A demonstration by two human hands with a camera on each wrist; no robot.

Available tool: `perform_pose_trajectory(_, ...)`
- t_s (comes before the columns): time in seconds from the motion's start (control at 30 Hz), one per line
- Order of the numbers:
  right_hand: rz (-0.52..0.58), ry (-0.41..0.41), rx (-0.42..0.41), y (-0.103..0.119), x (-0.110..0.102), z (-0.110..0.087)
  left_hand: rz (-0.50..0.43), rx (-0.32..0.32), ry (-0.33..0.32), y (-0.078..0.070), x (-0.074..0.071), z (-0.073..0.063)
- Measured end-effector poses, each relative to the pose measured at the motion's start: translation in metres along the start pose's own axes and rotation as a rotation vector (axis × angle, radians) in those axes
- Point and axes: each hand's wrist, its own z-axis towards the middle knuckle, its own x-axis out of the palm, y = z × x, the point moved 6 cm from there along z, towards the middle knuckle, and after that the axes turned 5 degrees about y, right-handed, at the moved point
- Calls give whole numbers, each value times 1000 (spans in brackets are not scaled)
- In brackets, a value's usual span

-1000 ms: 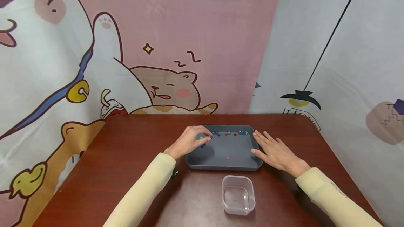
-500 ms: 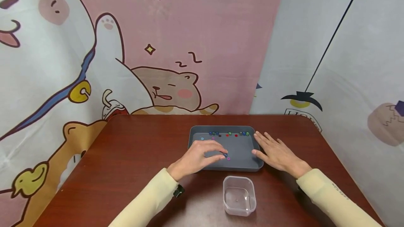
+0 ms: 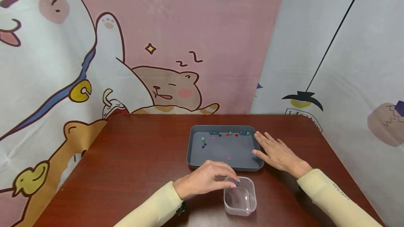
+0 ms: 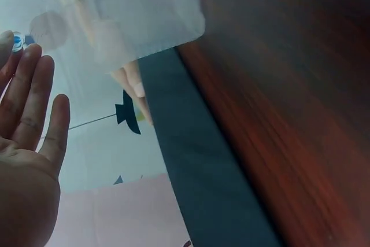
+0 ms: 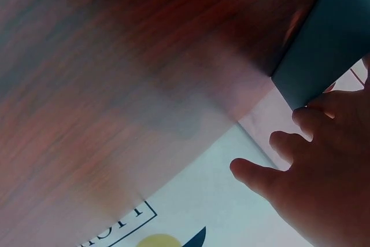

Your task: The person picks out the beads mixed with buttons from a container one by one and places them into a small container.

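One small blue bead (image 3: 237, 184) is pinched between the thumb and finger of the left hand (image 3: 206, 179). From the head view, the bead is over the open top of a clear plastic box (image 3: 239, 212), near its back left corner. The other fingers of that hand are long and a bit bent. Just behind the box is a gray tray (image 3: 217, 155). A pink ring (image 3: 229, 158) lies by itself near its front side. A little bunch of dots (image 3: 203, 146), blue, green and dark, is at the left, and a row of small colored beads (image 3: 244, 133) runs along the back. The right hand (image 3: 280, 154) holds nothing; its fingers are out straight, with the tips at the tray's right edge. Everything sits on a shiny red-brown tabletop (image 3: 142, 146). Behind it hangs a pink and white cloth (image 3: 221, 38) with cartoon animals.
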Motion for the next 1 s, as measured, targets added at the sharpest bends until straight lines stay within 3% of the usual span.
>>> perform_pose_trajectory(0.17,8,-3,-5,0,-1,-1,198,53,64,-5,12,1)
perform_pose_trajectory(0.53,-6,-10,-15,2,-1,0,473,126,175,-8,28,-1)
perform_pose_trajectory(0.83,-26,-4,-5,1,0,1,384,51,152,0,19,-5)
perform_pose_trajectory(1.0,-25,3,-12,2,-2,2,349,29,70,3,3,-4)
